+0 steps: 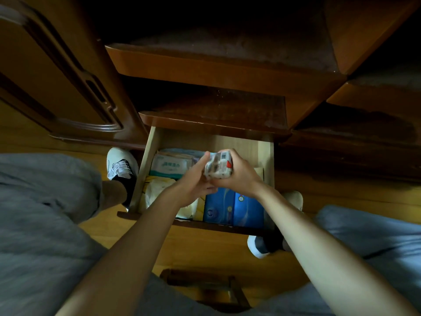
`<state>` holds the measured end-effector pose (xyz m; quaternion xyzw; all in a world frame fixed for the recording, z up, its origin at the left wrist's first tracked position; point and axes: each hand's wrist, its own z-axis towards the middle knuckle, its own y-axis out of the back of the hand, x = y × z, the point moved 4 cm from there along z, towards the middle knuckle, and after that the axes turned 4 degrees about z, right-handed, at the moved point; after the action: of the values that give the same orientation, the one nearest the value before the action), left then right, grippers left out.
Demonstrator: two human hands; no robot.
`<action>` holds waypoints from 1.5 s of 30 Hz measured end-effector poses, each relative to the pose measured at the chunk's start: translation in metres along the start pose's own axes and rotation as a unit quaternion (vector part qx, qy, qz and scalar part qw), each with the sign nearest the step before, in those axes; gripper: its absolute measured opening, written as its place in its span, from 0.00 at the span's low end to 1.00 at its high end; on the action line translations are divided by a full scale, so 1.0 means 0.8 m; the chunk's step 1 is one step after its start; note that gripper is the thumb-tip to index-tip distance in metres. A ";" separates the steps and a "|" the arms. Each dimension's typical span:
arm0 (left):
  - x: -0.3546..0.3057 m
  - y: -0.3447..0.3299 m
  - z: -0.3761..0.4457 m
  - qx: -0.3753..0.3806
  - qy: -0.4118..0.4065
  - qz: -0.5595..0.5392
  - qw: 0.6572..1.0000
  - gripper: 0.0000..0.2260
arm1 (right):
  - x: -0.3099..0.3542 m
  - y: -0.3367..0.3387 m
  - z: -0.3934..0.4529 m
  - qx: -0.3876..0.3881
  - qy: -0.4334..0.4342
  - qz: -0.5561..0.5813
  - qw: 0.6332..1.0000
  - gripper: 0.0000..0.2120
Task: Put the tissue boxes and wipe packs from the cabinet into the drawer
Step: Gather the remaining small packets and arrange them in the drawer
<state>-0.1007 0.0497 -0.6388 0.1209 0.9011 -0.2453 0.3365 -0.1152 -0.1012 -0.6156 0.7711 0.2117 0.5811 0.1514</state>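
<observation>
We looked down at the open drawer (266,156), which stood pulled out under the dark shelves of the cabinet (227,71). It was already well filled, so we judged the task far along. At about seven o'clock of the drawer lay a pale yellow pack (157,190). At five o'clock stood the blue packs (230,208), side by side and touching. At eleven o'clock lay a white and green wipe pack (169,164).

Over the middle of the drawer we held one more small white pack (217,166) between both hands, not yet put down. Our right hand (239,174) was closed around its right end. Our left hand (196,179) touched its left side with the fingers stretched along it; how firmly it gripped, we could not tell. The free place seemed to be at two o'clock, near the right wall, and we judged that this pack would go there.

The cabinet shelves above looked bare, but they were very dark, and the upper part was cut off, so we could not say that nothing remained. The print on the held pack was too blurred to read. Our arms hid part of the drawer floor.
</observation>
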 end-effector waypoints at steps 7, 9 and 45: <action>-0.012 0.069 0.001 -0.324 -0.115 0.358 0.868 0.13 | -0.067 0.044 0.036 -0.014 -0.093 -0.255 0.962 0.37; 0.000 0.078 0.001 -0.308 -0.114 0.500 0.802 0.16 | -0.080 0.041 0.045 0.011 -0.099 -0.307 0.946 0.37; -0.004 0.097 -0.034 -0.291 -0.169 0.662 0.669 0.18 | -0.145 -0.009 0.081 0.138 -0.143 -0.498 0.844 0.23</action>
<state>-0.0833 0.1297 -0.6472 0.5384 0.5375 0.3008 0.5751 -0.0816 -0.1525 -0.7339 0.6495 0.6210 0.2761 0.3411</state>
